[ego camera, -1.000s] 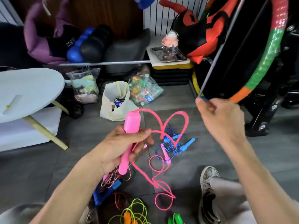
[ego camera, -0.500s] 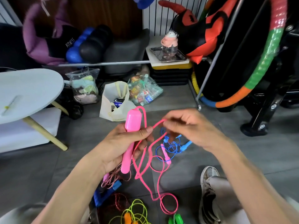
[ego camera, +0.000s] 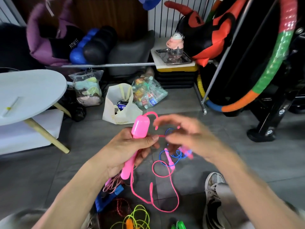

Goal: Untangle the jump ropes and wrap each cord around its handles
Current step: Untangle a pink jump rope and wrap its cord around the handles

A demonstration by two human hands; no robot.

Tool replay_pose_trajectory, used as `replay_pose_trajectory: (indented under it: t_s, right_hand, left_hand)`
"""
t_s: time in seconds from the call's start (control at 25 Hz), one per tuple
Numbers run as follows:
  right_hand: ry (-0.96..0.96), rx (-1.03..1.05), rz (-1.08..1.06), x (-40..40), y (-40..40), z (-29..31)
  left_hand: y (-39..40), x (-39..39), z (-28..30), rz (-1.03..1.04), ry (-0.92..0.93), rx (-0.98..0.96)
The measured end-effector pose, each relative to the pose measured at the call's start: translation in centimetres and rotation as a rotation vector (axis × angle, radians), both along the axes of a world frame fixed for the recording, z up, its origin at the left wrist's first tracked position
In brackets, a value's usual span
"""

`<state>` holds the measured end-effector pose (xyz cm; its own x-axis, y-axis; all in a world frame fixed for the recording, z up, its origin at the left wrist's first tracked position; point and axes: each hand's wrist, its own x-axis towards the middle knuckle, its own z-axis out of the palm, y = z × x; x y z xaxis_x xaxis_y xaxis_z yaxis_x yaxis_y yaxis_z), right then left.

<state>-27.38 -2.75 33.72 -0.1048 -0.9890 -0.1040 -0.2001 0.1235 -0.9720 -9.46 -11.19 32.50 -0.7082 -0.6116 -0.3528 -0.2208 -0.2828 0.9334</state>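
The left hand gripped a pink handle; the blurred right hand pinched its pink cord beside it.

A round grey table stands at the left. Beside it, a clear bag, a white tote and a snack bag sit on the floor. A striped hoop leans at the right, near a shoe.
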Motion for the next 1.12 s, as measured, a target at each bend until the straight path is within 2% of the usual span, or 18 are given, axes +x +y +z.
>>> replay_pose_trajectory:
  t_s: [0.04, 0.08, 0.12, 0.2, 0.32, 0.36, 0.44, 0.48, 0.52, 0.64, 0.68, 0.76, 0.84, 1.0, 1.04, 1.12]
  right_hand:
    - [-0.043, 0.043, 0.106, 0.9, -0.2, -0.5]
    - [-0.005, 0.048, 0.145, 1.3, -0.4, -0.9]
    - [0.069, 0.030, 0.098, 0.6, -0.6, -1.2]
    - [0.306, -0.043, -0.097, -1.7, -1.1, -1.3]
    - [0.803, -0.162, -0.477, -6.2, -0.8, -1.3]
    - [0.902, -0.136, -0.617, -7.6, -0.4, -1.2]
    - [0.967, -0.068, -0.809, -8.9, 0.2, -1.0]
    - [0.939, -0.043, -0.796, -8.6, 0.2, -0.9]
    - [0.840, -0.029, -0.689, -7.8, 0.0, -0.9]
    - [0.211, 0.038, -0.104, -2.3, -0.3, -0.5]
    - [0.087, 0.056, 0.048, -0.8, -0.3, -0.6]
    - [0.064, 0.059, 0.171, 0.4, -0.5, -1.2]
    - [0.178, 0.024, 0.064, -0.6, -0.9, -1.4]
    - [0.666, -0.185, -0.414, -5.3, -0.7, -1.3]
    - [0.773, -0.154, -0.572, -6.7, -0.3, -1.1]
    - [0.937, 0.043, -0.845, -8.5, 0.5, -0.6]
  left_hand:
    - [0.0, -0.1, 0.0, 0.005, -0.001, -0.004]
    - [-0.1, -0.2, 0.0, 0.011, -0.006, -0.008]
    - [-0.1, -0.2, -0.1, 0.016, -0.012, -0.010]
    - [0.2, -0.2, -0.3, 0.006, -0.020, -0.029]
    - [0.3, -0.1, -0.6, -0.031, -0.065, -0.111]
    - [0.2, 0.0, -0.6, -0.035, -0.071, -0.128]
    - [0.0, 0.4, -0.4, -0.012, -0.041, -0.095]
    - [0.0, 0.5, -0.3, 0.006, -0.019, -0.061]
    - [0.0, 0.5, -0.1, 0.021, -0.004, -0.032]
    - [0.2, 0.1, -0.5, 0.036, -0.003, 0.013]
    - [0.3, 0.0, -0.6, 0.027, -0.005, 0.017]
    - [0.3, -0.2, -0.8, 0.011, -0.003, 0.018]
    - [0.4, -0.2, -0.9, -0.010, -0.001, 0.014]
    - [0.5, -0.3, -0.7, -0.040, -0.018, 0.013]
    - [0.4, -0.2, -0.6, -0.042, -0.024, 0.017]
    - [0.3, 0.0, -0.5, -0.029, -0.024, 0.011]
